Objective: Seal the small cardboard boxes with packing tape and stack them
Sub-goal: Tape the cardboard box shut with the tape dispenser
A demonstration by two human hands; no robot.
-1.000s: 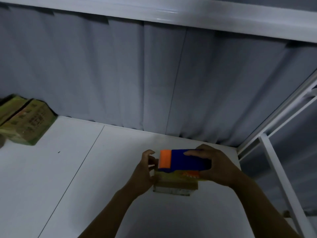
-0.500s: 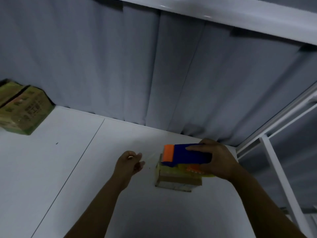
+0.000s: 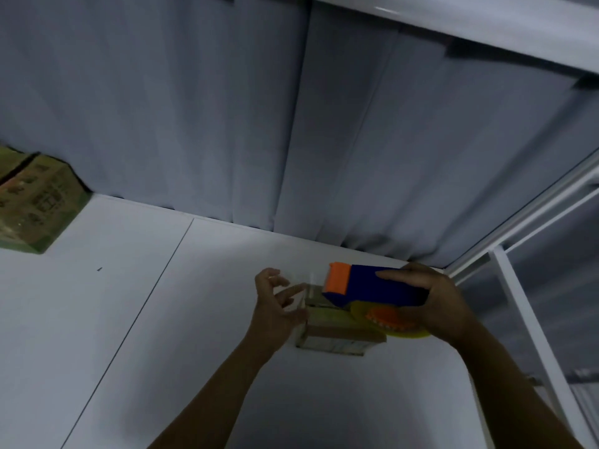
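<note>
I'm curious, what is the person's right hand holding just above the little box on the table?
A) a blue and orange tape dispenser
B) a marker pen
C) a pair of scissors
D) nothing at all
A: the right hand is wrapped round a blue tape dispenser with an orange front end, held just over the small box on the white table.

white table (image 3: 136, 335), small box (image 3: 337, 333), cartons (image 3: 35, 205)
</note>
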